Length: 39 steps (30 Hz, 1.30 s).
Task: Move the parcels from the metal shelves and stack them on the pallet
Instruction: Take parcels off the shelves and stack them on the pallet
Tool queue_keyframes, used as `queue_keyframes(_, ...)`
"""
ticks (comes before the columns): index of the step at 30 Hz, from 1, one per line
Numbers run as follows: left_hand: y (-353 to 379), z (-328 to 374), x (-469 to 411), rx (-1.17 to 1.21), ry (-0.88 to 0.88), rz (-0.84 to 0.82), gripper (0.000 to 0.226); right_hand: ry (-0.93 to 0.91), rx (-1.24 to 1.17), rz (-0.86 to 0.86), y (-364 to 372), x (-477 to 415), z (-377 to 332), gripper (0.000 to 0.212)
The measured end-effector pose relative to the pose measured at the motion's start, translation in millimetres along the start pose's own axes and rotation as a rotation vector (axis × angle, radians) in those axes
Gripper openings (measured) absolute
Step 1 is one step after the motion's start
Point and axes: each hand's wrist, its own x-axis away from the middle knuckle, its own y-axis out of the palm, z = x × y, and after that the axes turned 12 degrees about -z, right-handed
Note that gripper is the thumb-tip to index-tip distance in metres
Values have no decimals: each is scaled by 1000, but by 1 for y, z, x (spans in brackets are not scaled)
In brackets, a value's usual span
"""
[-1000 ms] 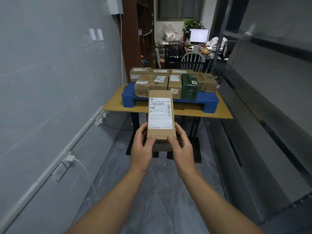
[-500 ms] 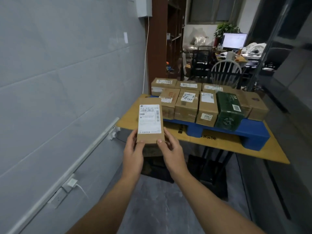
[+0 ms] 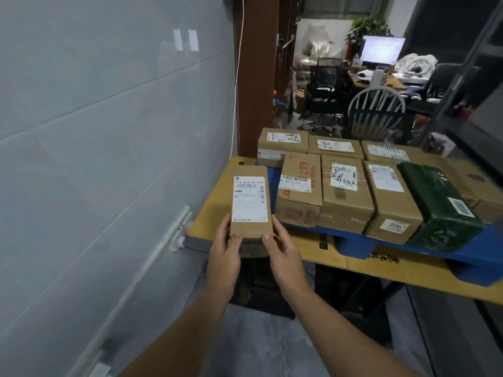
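Note:
A long brown parcel [image 3: 250,202] with a white shipping label is held out in front of me. My left hand [image 3: 224,253] grips its near left corner and my right hand [image 3: 283,250] grips its near right corner. It hovers over the left end of the wooden table [image 3: 209,210], just left of the blue pallet [image 3: 353,242]. On the pallet stand several brown parcels [image 3: 344,195] in two rows and one dark green parcel [image 3: 441,208] at the right.
A grey wall [image 3: 109,159] runs close along my left, with a socket strip low down. A brown pillar [image 3: 257,77] stands behind the table. Chairs [image 3: 377,115], a desk and a monitor [image 3: 382,51] fill the room beyond. Dark glass panels line the right side.
I have come closer to the table. The parcel in my hands has moved left relative to the pallet, now beside its left end. Both hands keep their grip.

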Motion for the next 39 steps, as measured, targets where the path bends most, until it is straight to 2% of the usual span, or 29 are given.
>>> queue_keyframes(8, -26, -25, -107, 28, -120, -203, 48, 93, -25, 225, 23, -85, 22, 44)
queue_keyframes(15, -25, -41, -148, -16, -157, -315, 53, 119, 31, 417, 21, -122, 36, 33)
queue_keyframes(20, -16, -39, -165, -52, -168, -360, 54, 109, 48, 554, 16, -131, 42, 33)
queue_keyframes(27, -7, -41, -186, -80, -187, -354, 55, 68, 139, 649, 12, -129, 34, 33)
queue_keyframes(39, 2, -31, -212, -176, -199, -329, 52, 107, 229, 740, 12, -133, 39, 46)
